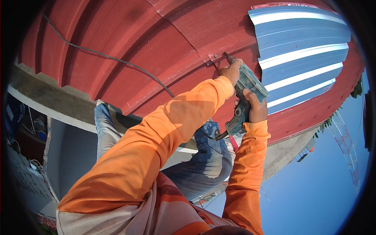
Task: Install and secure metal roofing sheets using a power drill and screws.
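A black cord (109,58) trails across the red roof sheet (129,43) to the drill (244,94). The left hand (231,71) clamps its nose, the right hand (254,106) grips the handle (bit on a screw (216,56)). Fastening seems underway; next needs steady, square pressure.

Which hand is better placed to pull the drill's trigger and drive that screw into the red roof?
Right. The right hand wraps the drill at its handle, where the trigger would sit. The left hand only steadies the front near the tip on the red roof.
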Available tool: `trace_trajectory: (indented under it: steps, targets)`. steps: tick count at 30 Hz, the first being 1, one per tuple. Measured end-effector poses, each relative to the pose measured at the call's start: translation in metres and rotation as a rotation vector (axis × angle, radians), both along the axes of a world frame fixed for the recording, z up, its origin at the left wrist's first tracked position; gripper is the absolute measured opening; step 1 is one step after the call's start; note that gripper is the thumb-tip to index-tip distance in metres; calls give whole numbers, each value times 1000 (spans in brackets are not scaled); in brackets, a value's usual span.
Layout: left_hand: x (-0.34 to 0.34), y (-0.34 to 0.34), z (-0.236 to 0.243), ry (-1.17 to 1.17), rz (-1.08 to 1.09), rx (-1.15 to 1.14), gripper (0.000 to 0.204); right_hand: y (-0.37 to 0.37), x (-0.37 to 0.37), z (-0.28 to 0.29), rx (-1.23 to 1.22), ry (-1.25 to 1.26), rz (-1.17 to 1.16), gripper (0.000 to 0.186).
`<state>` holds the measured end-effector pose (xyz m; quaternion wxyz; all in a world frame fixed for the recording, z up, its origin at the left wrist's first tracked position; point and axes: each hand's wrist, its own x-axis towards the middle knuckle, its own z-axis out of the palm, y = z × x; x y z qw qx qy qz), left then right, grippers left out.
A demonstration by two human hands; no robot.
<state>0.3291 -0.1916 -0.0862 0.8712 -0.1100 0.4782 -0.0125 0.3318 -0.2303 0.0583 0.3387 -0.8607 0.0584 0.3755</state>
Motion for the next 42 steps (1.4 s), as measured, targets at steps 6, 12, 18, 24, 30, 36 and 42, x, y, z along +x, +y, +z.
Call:
trace_trajectory:
  steps: [6,12,18,24,30,36,42]
  targets:
    - [-4,-1,-6,-20,20,-16,43,-6,1,-8,-56,-52,137,26]
    - [-1,-4,-11,41,66,-41,40,-1,6,-12,-73,20,110,29]
    - [6,-7,-21,39,110,-88,40,8,9,-13,-144,-14,279,33]
    - [10,-19,-20,-16,100,15,40,-15,18,-10,-53,112,70,41]
    - [5,-7,-16,-17,116,-33,39,-13,18,-11,58,254,-52,45]
    - [5,0,-17,9,90,-60,39,-2,12,-12,53,191,-82,48]
    - [0,-9,-15,-17,123,17,44,-14,0,-16,94,46,50,44]
